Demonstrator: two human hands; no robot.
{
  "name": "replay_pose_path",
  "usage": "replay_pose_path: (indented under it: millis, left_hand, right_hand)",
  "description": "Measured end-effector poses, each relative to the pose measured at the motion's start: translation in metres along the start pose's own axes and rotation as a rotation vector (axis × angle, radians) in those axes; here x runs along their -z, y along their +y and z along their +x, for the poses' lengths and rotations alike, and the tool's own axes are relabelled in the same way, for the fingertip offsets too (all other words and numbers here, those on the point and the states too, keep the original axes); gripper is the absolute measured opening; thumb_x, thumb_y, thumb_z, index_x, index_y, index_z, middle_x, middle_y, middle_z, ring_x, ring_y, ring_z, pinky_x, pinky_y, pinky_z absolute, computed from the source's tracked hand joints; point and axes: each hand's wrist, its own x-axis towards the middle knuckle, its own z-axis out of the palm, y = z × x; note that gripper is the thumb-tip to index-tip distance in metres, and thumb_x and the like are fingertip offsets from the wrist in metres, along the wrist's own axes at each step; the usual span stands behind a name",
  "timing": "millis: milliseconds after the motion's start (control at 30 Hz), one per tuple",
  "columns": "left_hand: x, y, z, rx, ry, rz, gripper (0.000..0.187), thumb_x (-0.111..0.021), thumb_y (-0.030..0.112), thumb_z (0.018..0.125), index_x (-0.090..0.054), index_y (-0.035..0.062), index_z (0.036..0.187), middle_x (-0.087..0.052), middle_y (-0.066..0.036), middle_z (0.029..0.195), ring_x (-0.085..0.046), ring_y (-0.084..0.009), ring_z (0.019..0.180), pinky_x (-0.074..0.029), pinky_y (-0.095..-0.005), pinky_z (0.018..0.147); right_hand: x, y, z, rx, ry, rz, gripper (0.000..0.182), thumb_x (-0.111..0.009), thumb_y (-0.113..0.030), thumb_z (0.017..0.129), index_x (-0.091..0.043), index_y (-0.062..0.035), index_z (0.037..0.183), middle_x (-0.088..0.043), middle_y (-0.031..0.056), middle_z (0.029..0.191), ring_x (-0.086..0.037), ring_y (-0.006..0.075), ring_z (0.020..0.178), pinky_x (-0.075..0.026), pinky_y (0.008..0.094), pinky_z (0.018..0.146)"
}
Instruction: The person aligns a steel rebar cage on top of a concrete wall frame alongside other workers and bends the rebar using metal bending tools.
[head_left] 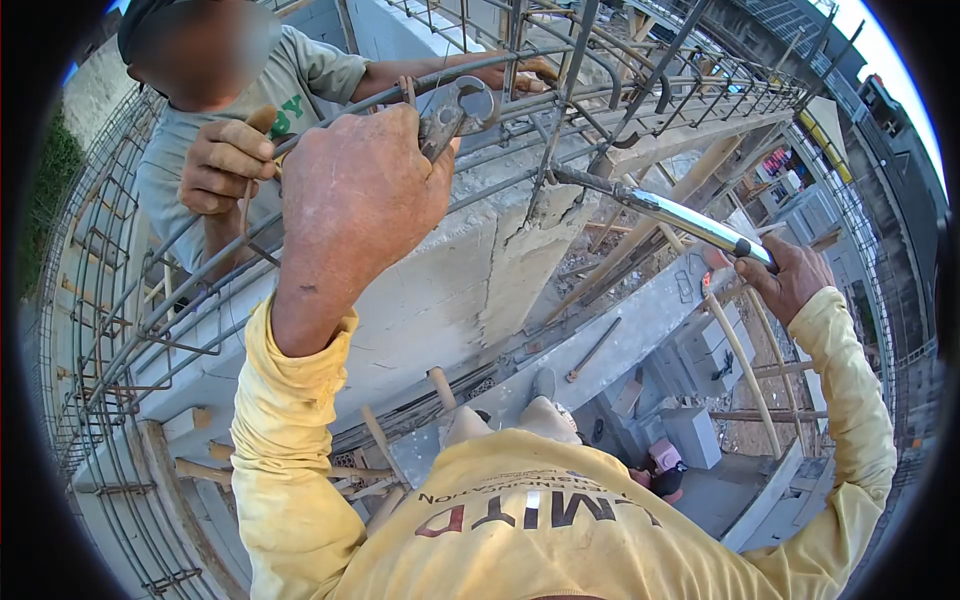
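Observation:
My left hand [365, 190] is closed around end-cutting pincers [462, 112], whose metal jaws stick out beyond the thumb, close to the rebar cage [690, 95]. What lies in the jaws, if anything, I cannot make out. My right hand [795, 270] grips a shiny metal pipe [690, 222] by its lower end. From the pipe's far end a dark bar [585, 181] reaches up to the upright steel at the beam corner. Across the cage, a co-worker's bent hand [225, 165] is beside my left wrist. That person's other hand [525, 75] rests at the rebar.
A concrete beam [430, 290] runs below the cage. Under me are a plank [610, 350] with a rod on it, wooden poles [745, 370] and grey blocks [692, 438]. Another person [665, 480] is far below. Rebar ends jut out around both hands.

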Motion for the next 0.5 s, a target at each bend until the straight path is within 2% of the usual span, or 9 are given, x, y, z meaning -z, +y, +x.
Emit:
replay_pose_path:
  millis: [200, 367, 400, 500]
  left_hand:
    - [0.005, -0.010, 0.002, -0.074, -0.072, -0.077, 0.044, -0.060, 0.041, 0.089, -0.064, -0.0006, 0.078, -0.065, -0.020, 0.071, -0.065, -0.0388, 0.070, -0.050, -0.0484, 0.065]
    - [0.001, -0.015, 0.000, -0.142, -0.018, -0.106, 0.043, -0.060, 0.040, 0.089, -0.064, -0.0011, 0.077, -0.065, -0.021, 0.072, -0.065, -0.0387, 0.071, -0.051, -0.0481, 0.066]
    - [0.002, -0.016, 0.001, -0.155, 0.001, -0.113, 0.043, -0.060, 0.040, 0.089, -0.064, -0.0012, 0.077, -0.065, -0.022, 0.072, -0.065, -0.0386, 0.071, -0.051, -0.0478, 0.066]
    - [0.004, -0.018, 0.001, -0.148, -0.028, -0.148, 0.043, -0.060, 0.040, 0.089, -0.064, -0.0013, 0.077, -0.064, -0.022, 0.071, -0.066, -0.0383, 0.070, -0.051, -0.0471, 0.066]
  right_hand:
    - [0.004, -0.039, -0.040, -0.167, -0.037, -0.004, 0.053, -0.059, -0.059, 0.084, -0.069, -0.0089, 0.099, -0.065, 0.0188, 0.072, -0.065, 0.0395, 0.074, -0.049, 0.0485, 0.068]
    - [-0.006, -0.065, -0.070, -0.272, 0.002, 0.058, 0.053, -0.059, -0.058, 0.085, -0.069, -0.0102, 0.106, -0.067, 0.0187, 0.074, -0.066, 0.0388, 0.075, -0.049, 0.0480, 0.070]
    - [-0.001, -0.077, -0.074, -0.311, -0.042, 0.080, 0.052, -0.059, -0.056, 0.086, -0.069, -0.0092, 0.106, -0.067, 0.0181, 0.074, -0.066, 0.0374, 0.074, -0.049, 0.0473, 0.069]
    - [-0.015, -0.087, -0.087, -0.338, 0.042, 0.156, 0.051, -0.060, -0.056, 0.086, -0.069, -0.0082, 0.102, -0.067, 0.0173, 0.074, -0.067, 0.0363, 0.073, -0.049, 0.0468, 0.069]
